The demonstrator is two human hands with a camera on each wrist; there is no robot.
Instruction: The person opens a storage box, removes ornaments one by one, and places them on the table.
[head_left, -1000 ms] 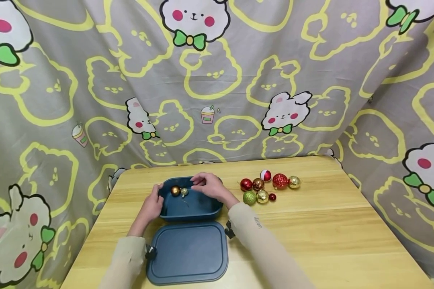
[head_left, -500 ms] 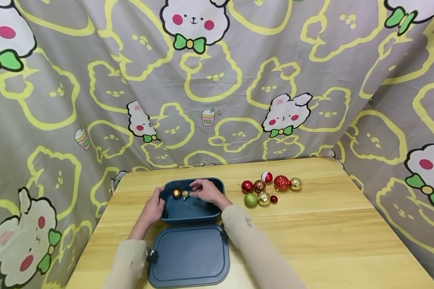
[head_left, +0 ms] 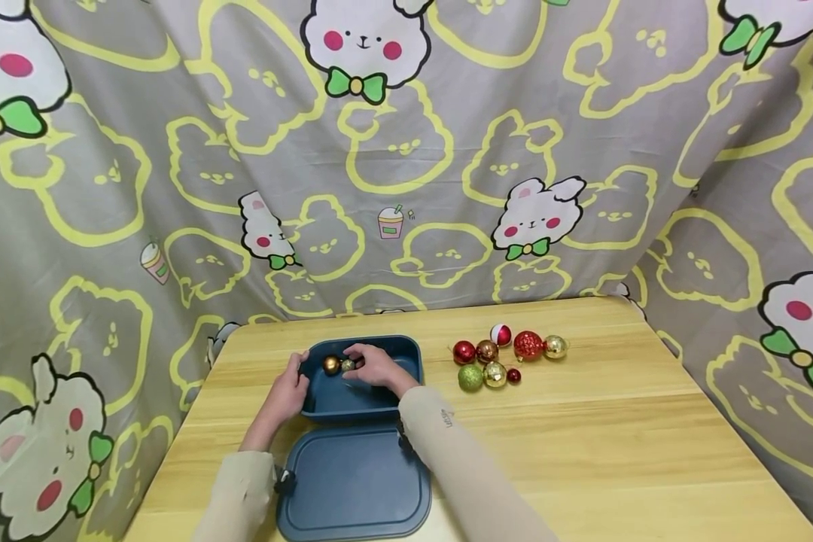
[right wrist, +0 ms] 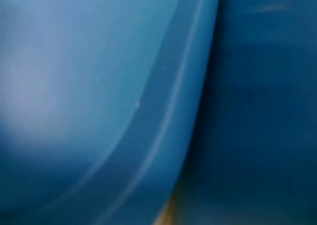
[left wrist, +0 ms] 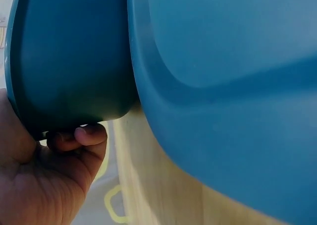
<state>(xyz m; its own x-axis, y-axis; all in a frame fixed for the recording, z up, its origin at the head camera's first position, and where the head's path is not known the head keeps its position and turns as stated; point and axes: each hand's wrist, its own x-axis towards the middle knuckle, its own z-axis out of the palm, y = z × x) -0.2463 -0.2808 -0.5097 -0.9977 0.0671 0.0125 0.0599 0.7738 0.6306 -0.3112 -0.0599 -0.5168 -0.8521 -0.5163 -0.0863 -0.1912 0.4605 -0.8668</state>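
My left hand [head_left: 291, 388] grips the left end of a dark blue open box [head_left: 362, 412]. In the left wrist view, curled fingers [left wrist: 91, 136] show against the outside of the box wall [left wrist: 74, 51]. Inside the box a copper-gold Christmas bauble [head_left: 332, 365] lies beside a small gold bauble [head_left: 348, 365]. My right hand [head_left: 378, 367] reaches into the box from the right, its thumb and fingertips curled round the small gold bauble. The right wrist view shows only blue surfaces, with no hand in it.
A flat blue lid [head_left: 355, 482] lies in front of the box, under both wrists. Right of the box, several red, gold, copper and green baubles, among them a green one [head_left: 470, 378], rest on the wooden table [head_left: 603, 436]. A patterned curtain [head_left: 433, 150] stands behind.
My right hand has moved left and down inside the box to the small gold bauble. The left hand keeps its grip on the box. The head view has shifted slightly.
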